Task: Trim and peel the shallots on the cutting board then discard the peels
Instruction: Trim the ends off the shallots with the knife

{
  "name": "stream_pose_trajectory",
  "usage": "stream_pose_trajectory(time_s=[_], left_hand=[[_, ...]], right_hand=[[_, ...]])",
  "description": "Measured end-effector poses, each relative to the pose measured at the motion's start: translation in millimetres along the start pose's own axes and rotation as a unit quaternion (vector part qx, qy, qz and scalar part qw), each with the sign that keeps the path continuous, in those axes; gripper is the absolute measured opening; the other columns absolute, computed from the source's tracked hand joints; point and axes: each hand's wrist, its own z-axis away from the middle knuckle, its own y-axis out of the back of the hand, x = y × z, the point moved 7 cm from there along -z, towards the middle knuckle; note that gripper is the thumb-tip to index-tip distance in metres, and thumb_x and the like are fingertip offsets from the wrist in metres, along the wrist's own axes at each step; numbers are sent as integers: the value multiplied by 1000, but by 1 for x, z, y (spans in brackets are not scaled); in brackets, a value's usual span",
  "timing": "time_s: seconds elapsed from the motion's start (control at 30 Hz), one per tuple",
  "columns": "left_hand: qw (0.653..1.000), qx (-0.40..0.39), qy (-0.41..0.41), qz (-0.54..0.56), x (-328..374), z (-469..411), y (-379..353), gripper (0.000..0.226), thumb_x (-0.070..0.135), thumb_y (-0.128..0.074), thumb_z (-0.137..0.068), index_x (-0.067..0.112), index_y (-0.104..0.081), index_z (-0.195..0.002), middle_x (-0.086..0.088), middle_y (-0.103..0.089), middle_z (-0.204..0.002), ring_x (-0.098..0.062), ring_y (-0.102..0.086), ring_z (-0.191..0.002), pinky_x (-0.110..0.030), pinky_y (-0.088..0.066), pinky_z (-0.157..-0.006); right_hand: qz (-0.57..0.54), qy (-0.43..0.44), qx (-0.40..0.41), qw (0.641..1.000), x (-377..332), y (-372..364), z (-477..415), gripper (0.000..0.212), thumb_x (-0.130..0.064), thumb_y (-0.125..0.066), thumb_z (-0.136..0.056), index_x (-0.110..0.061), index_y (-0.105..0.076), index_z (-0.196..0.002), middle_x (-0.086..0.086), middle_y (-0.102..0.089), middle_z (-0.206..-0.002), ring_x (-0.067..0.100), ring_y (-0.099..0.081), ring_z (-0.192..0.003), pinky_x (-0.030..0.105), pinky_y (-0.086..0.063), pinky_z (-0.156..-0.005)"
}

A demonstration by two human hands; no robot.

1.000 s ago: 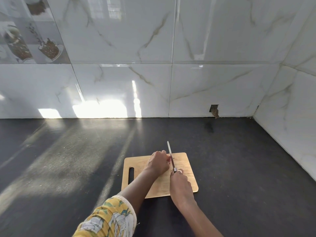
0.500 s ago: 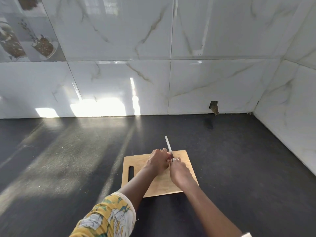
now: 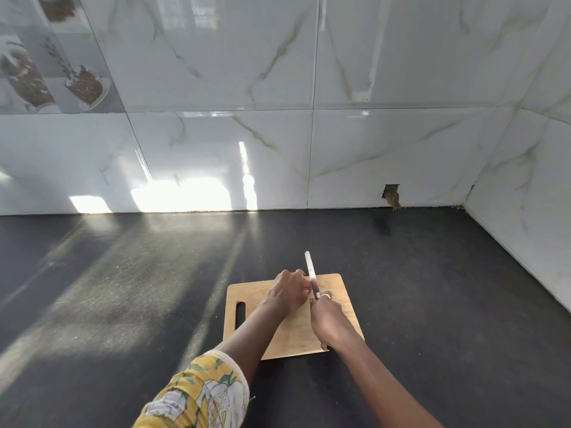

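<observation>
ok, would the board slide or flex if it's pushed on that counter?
The board looks like thin, flat wood: probably stiff and light. It lies flat on the smooth dark counter, so it may slide when pushed. The slot near its left edge should make lifting easy.

White marble-look tiles [image 3: 216, 72] with gold veins cover two walls meeting at a right-hand corner. A small hole [image 3: 391, 196] breaks one tile near the dark tabletop [image 3: 448, 304]. Sunlight [image 3: 179, 196] glares low left.

Dark countertop [image 3: 123, 288] meets glossy marble-look wall tiles [image 3: 216, 72].
</observation>
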Motion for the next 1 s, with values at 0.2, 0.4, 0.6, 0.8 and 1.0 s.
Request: stream_pose_trajectory(time_s=[0.2,0.4,0.6,0.8,1.0], left_hand=[[1000,2,14,-5,3,3,2,30,19,-45,-93,-2,-59,-108,-20,-61,-107,-38,-57,-100,-39,-46,-81],[1000,13,27,6,3,3,4,27,11,-44,-91,0,-63,-106,-20,-63,-106,-38,-57,-100,-36,-45,-78],[1000,9,18,10,6,6,3,27,12,-45,-92,2,-65,-108,-19,-63,-107,-38,-57,-100,-37,-45,-80],[1000,3,21,6,3,1,0,27,9,-46,-89,5,-67,-105,-14,-64,-107,-37,-56,-100,-36,-46,-81],[1000,-8,13,-12,-6,-6,-8,32,13,-40,-91,10,-69,-103,-11,-63,-106,-36,-56,-98,-37,-48,-80]], right_hand=[[-3,1,12,1000,-13,0,-6,40,-15,-14,-94,-18,-42,-123,8,-55,-105,32,-54,-98,36,-42,-74],[-6,-14,-2,1000,6,-6,3,34,-17,-19,-97,-16,-37,-127,7,-54,-107,32,-59,-90,30,-46,-57],[-16,-24,-4,1000,-3,-1,2,38,-12,-19,-94,-15,-37,-127,12,-56,-106,31,-58,-80,31,-47,-52],[5,-17,1,1000,-6,-1,12,43,-9,-17,-93,-14,-34,-132,13,-52,-107,33,-54,-81,30,-42,-47],[19,-28,19,999,9,-15,22,45,-7,-15,-92,-13,-38,-130,14,-54,-123,34,-54,-101,39,-51,-74]])
